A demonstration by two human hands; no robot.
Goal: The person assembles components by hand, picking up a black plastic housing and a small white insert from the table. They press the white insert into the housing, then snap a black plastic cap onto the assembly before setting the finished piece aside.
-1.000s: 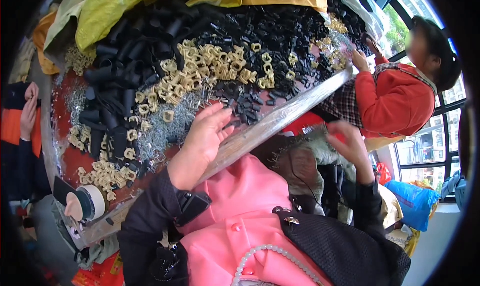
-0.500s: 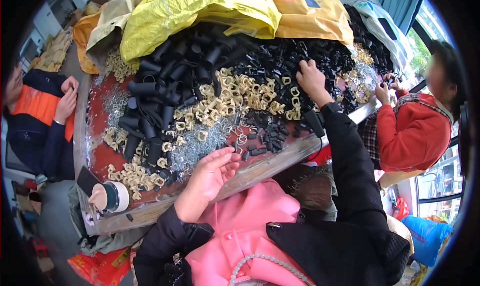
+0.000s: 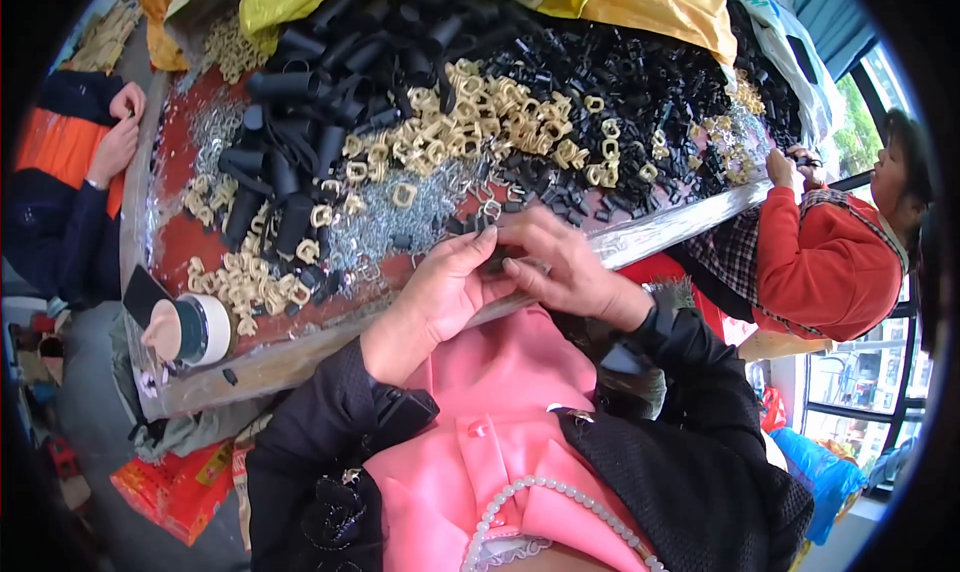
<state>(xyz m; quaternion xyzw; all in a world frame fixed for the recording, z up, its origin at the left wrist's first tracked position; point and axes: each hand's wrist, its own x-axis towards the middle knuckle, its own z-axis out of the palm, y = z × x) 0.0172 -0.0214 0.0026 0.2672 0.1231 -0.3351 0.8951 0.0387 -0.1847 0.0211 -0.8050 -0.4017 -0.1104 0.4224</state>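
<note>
My left hand [image 3: 445, 287] and my right hand [image 3: 570, 267] meet above the near wooden edge [image 3: 350, 342] of the table. Fingers and thumbs are curled together, and whatever lies between them is hidden or too small to name. Just beyond the hands lie small black pieces [image 3: 545, 197] and a few silver wire loops [image 3: 490, 209]. A heap of pale gold square rings [image 3: 490, 122] spreads across the middle, beside a scatter of thin silver metal bits [image 3: 375, 232]. Small black parts [image 3: 640, 97] pile up at the far right.
Black tube-like pieces [image 3: 330, 152] fill the left middle. A round container [image 3: 208, 329] with a dark-green band stands at the near left corner. Yellow bags [image 3: 670, 12] line the back. One person in red [image 3: 820, 262] works at the right, another in orange and navy [image 3: 60, 152] at the left.
My right hand has come back from the far black pile to meet my left hand near the table edge. Both hands are now closed together. The whole view has shifted slightly.
</note>
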